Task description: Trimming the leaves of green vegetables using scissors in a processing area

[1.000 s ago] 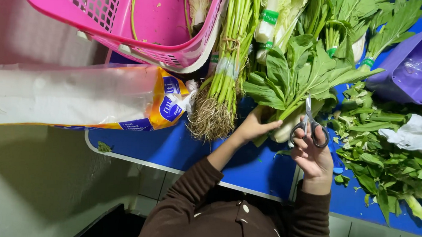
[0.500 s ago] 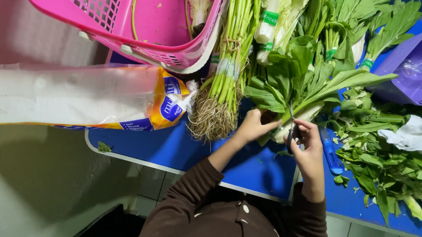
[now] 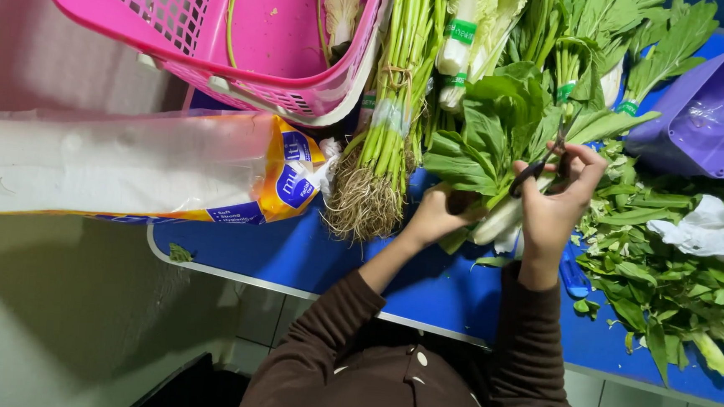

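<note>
My left hand (image 3: pixel 436 216) grips a bunch of leafy greens (image 3: pixel 487 140) at its pale stalk end, just above the blue table (image 3: pixel 292 254). My right hand (image 3: pixel 555 203) holds small dark scissors (image 3: pixel 540 162) with the blades against the stalks of that bunch. The two hands are close together over the table's front part. Brown sleeves cover both forearms.
A pink plastic basket (image 3: pixel 221 36) stands at the back left. A clear plastic bag (image 3: pixel 130 164) lies on the left. Rooted green stalks (image 3: pixel 382 146) lie beside my left hand. Cut leaves (image 3: pixel 668 272) pile up at the right, under a purple basin (image 3: pixel 711 107).
My right hand with the scissors has risen from below the bunch to its stalks. The bunch has tilted slightly; my left hand keeps its hold.
</note>
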